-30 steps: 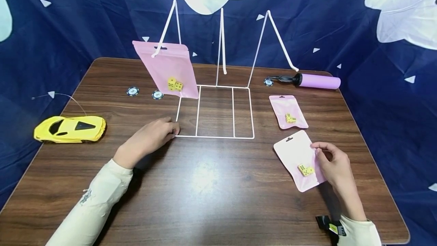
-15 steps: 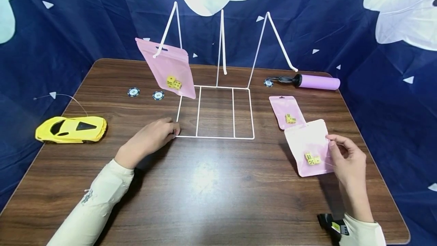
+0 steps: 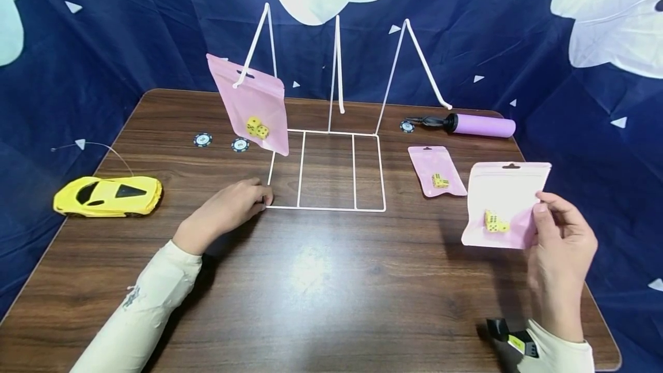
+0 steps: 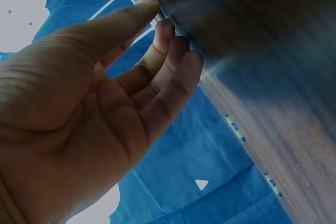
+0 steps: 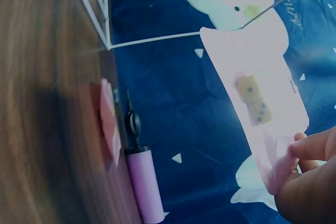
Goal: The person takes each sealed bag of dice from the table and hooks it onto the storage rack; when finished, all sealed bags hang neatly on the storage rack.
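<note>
A pink zip pouch (image 3: pixel 505 189) with yellow dice inside is pinched at its right edge by my right hand (image 3: pixel 563 240). It is held up above the table, its hang hole at the top. In the right wrist view the thumb and finger grip the pouch (image 5: pixel 262 98) near one corner. My left hand (image 3: pixel 233 205) holds the near left corner of a white wire display rack (image 3: pixel 331 208); its thumb and fingertips (image 4: pixel 164 27) meet the wire in the left wrist view. A second dice pouch (image 3: pixel 243 96) hangs from the rack's left hook. The middle and right hooks carry nothing.
Another pink pouch (image 3: pixel 434 163) with dice lies flat on the table right of the rack. Behind it is a purple hand pump (image 3: pixel 481 124) beside a poker chip (image 3: pixel 407 126). At left are a yellow toy car (image 3: pixel 109 197) and two poker chips (image 3: pixel 202 139).
My right hand has lifted its pouch off the table, moving it right and away from me and turning it upright. The hanging pouch has swung slightly. My left hand stays at the rack corner.
</note>
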{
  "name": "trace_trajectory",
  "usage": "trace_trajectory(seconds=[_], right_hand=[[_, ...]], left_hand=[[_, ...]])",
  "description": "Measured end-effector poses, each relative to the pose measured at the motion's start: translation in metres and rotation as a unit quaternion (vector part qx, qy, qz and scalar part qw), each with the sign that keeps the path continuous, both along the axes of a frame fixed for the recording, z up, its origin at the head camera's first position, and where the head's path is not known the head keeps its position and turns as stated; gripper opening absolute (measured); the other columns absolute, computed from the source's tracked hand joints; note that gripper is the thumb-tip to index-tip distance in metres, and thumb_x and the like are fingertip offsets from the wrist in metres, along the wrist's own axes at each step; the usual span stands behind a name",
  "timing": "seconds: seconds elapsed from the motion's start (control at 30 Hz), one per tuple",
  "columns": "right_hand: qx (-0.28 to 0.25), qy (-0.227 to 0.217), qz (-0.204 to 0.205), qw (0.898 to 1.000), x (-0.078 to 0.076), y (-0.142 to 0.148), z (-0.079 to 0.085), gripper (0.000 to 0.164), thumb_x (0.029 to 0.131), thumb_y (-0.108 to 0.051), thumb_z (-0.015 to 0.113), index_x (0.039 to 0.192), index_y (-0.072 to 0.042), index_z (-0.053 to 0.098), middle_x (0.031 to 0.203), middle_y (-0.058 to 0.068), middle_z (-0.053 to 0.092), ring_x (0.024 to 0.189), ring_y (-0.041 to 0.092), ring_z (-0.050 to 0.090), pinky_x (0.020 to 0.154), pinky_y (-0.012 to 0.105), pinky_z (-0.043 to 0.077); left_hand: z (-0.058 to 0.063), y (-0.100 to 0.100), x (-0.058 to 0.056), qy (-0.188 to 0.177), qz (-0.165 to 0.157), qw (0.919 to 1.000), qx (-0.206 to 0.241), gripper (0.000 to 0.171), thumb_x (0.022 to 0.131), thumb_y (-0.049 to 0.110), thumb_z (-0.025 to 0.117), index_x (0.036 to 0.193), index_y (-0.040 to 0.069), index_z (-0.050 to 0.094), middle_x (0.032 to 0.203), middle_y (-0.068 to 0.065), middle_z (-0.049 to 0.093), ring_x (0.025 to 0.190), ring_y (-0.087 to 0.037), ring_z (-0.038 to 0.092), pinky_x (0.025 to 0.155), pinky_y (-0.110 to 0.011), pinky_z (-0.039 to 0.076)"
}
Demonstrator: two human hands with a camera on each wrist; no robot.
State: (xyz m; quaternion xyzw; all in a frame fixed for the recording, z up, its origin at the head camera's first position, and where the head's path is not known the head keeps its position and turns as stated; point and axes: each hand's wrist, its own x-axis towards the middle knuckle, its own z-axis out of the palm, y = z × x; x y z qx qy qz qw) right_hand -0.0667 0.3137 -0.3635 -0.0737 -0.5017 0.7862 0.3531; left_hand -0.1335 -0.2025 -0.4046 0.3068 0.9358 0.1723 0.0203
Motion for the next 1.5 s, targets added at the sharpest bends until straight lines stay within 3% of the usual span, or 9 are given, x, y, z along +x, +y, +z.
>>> trace_trajectory(seconds=[0.13,0.27,0.57,0.83,1.13,1.5], right_hand=[[-0.046,0.052,0.022,0.997,-0.003,-0.003,0.005,0.022,0.093,0.032,0.056,0.114,0.032,0.063,0.087,0.022,0.061,0.078,0.023,0.055,0.060,0.022,0.054],[-0.068,0.069,0.032,0.995,-0.004,-0.005,0.007,0.022,0.092,0.033,0.056,0.114,0.032,0.062,0.087,0.022,0.061,0.079,0.024,0.054,0.062,0.023,0.055],[-0.106,0.092,0.001,0.990,-0.010,-0.014,0.018,0.022,0.092,0.034,0.054,0.113,0.033,0.060,0.082,0.022,0.058,0.068,0.022,0.056,0.055,0.022,0.053],[-0.116,0.144,0.024,0.982,-0.012,-0.027,0.031,0.022,0.092,0.036,0.053,0.113,0.034,0.058,0.081,0.022,0.061,0.073,0.025,0.063,0.065,0.028,0.060],[-0.129,0.191,0.049,0.972,-0.014,-0.042,0.042,0.024,0.090,0.034,0.059,0.114,0.034,0.058,0.096,0.033,0.064,0.089,0.036,0.065,0.079,0.037,0.063],[-0.127,0.198,0.061,0.970,-0.025,-0.069,0.050,0.024,0.091,0.034,0.056,0.114,0.031,0.056,0.092,0.026,0.060,0.085,0.031,0.066,0.072,0.033,0.061]], left_hand=[[0.001,-0.001,0.000,-0.003,-0.001,1.0000,0.002,0.026,0.093,-0.008,0.079,0.088,0.014,0.066,0.083,-0.001,0.056,0.073,-0.018,0.054,0.065,-0.040,0.051],[0.001,0.000,-0.001,-0.002,0.001,1.0000,-0.002,0.025,0.093,-0.008,0.079,0.088,0.013,0.067,0.083,-0.001,0.056,0.072,-0.018,0.054,0.065,-0.040,0.051],[0.001,0.001,-0.001,0.005,-0.001,1.0000,-0.006,0.025,0.092,-0.006,0.081,0.088,0.014,0.066,0.083,-0.002,0.056,0.072,-0.018,0.055,0.065,-0.040,0.052],[0.001,0.001,0.001,0.004,0.006,1.0000,-0.004,0.026,0.092,-0.006,0.081,0.089,0.014,0.066,0.083,-0.002,0.056,0.072,-0.019,0.056,0.064,-0.041,0.052],[0.001,0.002,0.001,0.003,0.010,0.9999,-0.002,0.026,0.092,-0.006,0.081,0.088,0.015,0.066,0.083,-0.002,0.056,0.072,-0.019,0.055,0.064,-0.042,0.051],[0.000,0.001,0.003,0.008,0.007,0.9999,-0.001,0.025,0.092,-0.007,0.081,0.089,0.013,0.066,0.083,-0.002,0.056,0.071,-0.018,0.054,0.063,-0.040,0.051]])
